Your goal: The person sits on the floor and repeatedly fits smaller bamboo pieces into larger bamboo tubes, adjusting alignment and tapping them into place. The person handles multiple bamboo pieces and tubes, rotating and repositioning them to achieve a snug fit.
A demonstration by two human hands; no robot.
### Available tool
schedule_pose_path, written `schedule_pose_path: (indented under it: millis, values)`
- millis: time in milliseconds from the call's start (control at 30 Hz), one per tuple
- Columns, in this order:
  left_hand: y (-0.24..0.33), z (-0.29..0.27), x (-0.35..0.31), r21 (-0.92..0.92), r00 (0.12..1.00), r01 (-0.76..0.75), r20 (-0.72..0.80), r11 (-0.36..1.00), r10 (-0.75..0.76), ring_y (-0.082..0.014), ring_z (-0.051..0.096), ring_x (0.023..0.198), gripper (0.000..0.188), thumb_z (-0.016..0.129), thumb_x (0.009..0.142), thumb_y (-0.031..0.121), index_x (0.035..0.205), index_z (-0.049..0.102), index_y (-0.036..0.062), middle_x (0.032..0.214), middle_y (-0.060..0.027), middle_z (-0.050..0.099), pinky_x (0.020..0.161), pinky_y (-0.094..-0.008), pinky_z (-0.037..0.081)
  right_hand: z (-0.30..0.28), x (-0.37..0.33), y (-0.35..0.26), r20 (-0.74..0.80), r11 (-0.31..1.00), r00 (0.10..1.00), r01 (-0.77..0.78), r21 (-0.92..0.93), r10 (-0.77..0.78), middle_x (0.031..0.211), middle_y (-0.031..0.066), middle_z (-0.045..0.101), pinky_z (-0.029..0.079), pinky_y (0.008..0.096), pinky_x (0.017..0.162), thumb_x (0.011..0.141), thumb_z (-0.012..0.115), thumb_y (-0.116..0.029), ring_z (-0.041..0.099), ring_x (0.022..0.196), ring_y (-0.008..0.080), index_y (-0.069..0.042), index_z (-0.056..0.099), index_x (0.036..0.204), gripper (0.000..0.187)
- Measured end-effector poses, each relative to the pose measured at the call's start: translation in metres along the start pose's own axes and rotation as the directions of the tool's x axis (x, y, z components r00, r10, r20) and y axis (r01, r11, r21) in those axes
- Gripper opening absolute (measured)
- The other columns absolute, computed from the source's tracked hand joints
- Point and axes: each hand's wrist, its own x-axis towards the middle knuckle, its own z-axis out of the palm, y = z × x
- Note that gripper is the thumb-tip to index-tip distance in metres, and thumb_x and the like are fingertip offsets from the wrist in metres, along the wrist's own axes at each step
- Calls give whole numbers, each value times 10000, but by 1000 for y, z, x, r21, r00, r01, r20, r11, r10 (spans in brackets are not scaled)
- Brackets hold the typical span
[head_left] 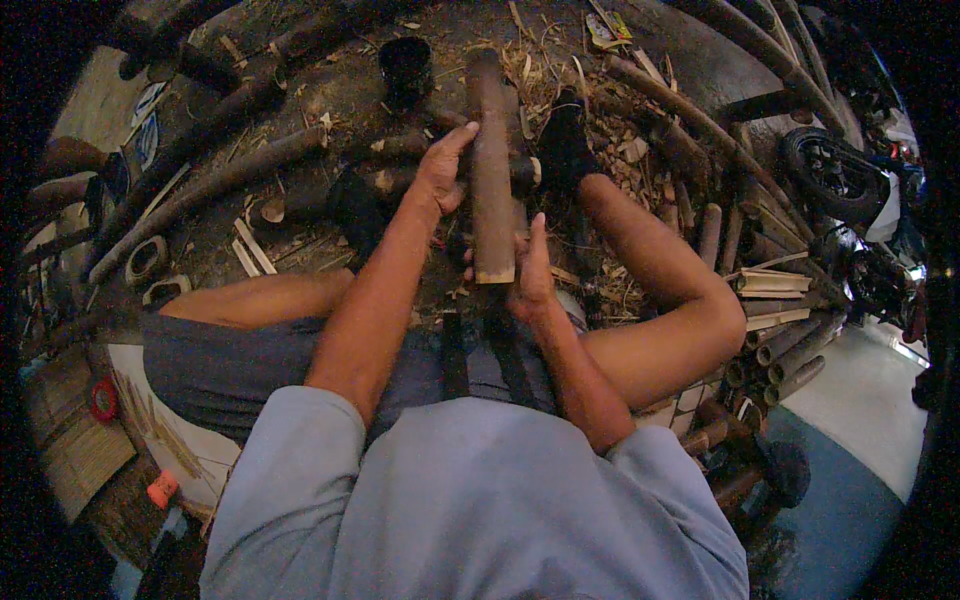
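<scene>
A thick brown bamboo section (492, 170) stretches away from me between my knees, its pale cut end toward me. My left hand (442, 172) holds it along its left side, thumb up and fingers hidden beneath. At the near end, my right hand (533, 275) cups it from the right. The right thumb points forward, and fingertips show past the left edge of the piece. Under it a shorter bamboo log (525, 172) lies crosswise. Both hands are closed around the section.
Long bamboo poles (215, 190) lie at the left, and another pole (710, 135) runs along the right. A black container (404, 72) stands ahead. Shavings (625, 262) litter the ground. Cut bamboo tubes (790, 355) are stacked at right, near a motorbike wheel (830, 172).
</scene>
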Motion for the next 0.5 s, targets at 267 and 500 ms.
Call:
schedule_pose_path:
  millis: [267,500]
  values:
    - [3,-4,2,-48,999,-8,-46,999,6,-310,693,880,436,578,984,436,1187,646,56,1036,-133,712,851,-485,574,-23,12,16,-31,984,995,-102,-144,98,947,148,676,559,404,709,950,457,-715,670,753,264,4,556,1239,781]
    - [-4,29,-24,206,997,-41,-54,978,53,-239,691,710,445,733,893,397,1123,595,42,864,-102,672,631,-407,599,-23,15,18,-75,722,949,179,-668,-305,1115,129,688,550,370,858,927,672,-507,659,973,251,43,602,1255,644]
